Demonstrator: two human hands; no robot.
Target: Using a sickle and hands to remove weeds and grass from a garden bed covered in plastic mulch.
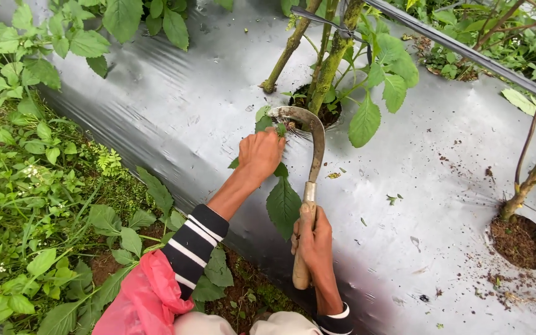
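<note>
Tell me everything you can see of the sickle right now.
The sickle has a curved, dull grey metal blade with worn, rusty patches and a pale wooden handle. The right hand grips the handle, blade pointing away. The blade arcs left over the silver plastic mulch, its tip beside the planting hole, close to the left hand holding leaves.

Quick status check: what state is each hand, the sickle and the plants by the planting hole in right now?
Left hand: closed on leafy weeds at the planting hole.
Right hand: grip shut on the sickle handle.
Sickle: blade curved over the weeds.
Plant stems: upright, rooted.
Plastic mulch: wet, soil-flecked.
</note>
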